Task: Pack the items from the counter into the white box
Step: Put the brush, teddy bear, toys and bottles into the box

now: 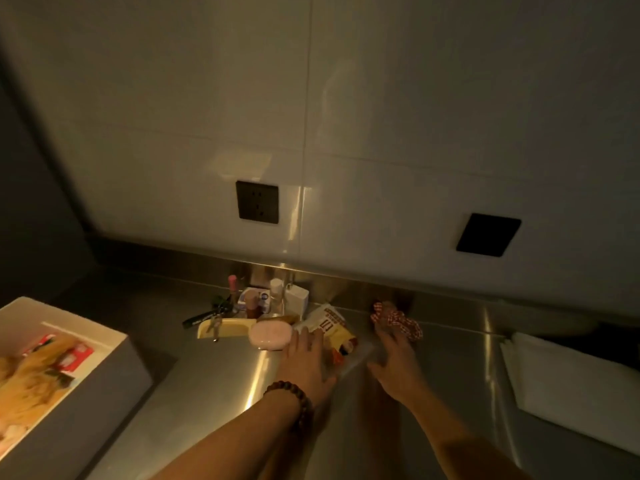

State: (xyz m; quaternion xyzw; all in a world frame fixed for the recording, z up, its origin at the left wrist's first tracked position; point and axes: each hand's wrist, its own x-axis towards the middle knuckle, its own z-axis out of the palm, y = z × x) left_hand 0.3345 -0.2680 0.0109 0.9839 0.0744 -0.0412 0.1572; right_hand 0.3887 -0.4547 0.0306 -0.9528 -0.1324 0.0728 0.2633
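A white foam box (119, 344) stands at the left and holds yellow and red packets. A cluster of items lies on the steel counter (221, 382) by the wall. It includes a white and yellow snack packet in clear wrap (334, 329), a pink oval case (272, 336), a yellow tray (227, 329), keys on a black strap (207, 318), small bottles (258, 301) and a red checked scrunchie (401, 322). My left hand (306, 358), with a bead bracelet on the wrist, lies flat on the packet's left edge. My right hand (394, 362) has spread fingers at the packet's right side, fingertips near the scrunchie.
A white slab, perhaps the box lid (571, 386), lies on the counter at the right. Two black wall sockets (257, 201) (488, 234) sit in the white wall above the steel upstand. The light is dim.
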